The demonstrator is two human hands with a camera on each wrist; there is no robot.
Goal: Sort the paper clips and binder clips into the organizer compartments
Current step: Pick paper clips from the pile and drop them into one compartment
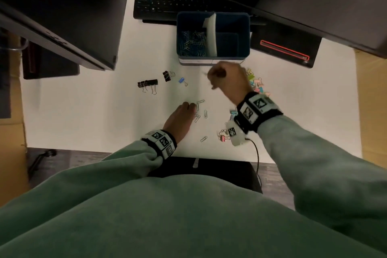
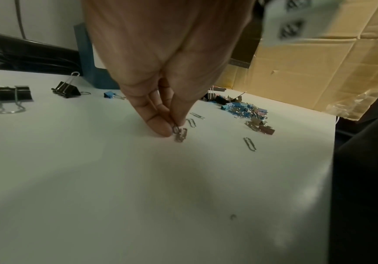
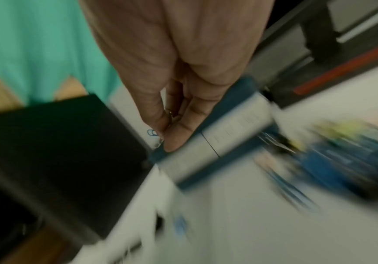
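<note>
The left hand [image 2: 161, 100] pinches silver paper clips [image 2: 180, 134] off the tabletop [image 2: 138, 196]; the right hand [image 1: 227, 78], fingers closed on small clips, nears the blue organizer [image 1: 243, 19], whose left compartment [image 1: 192, 43] already holds paper clips.

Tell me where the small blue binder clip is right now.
In the head view, the small blue binder clip lies on the white desk, apart from and just right of a black binder clip, in front of the organizer toward its left.

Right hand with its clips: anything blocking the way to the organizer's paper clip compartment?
Nothing visible. The right hand pinches small clips just at the organizer near wall; the left compartment, holding paper clips, is open-topped. The white divider stands on its right side.
</note>
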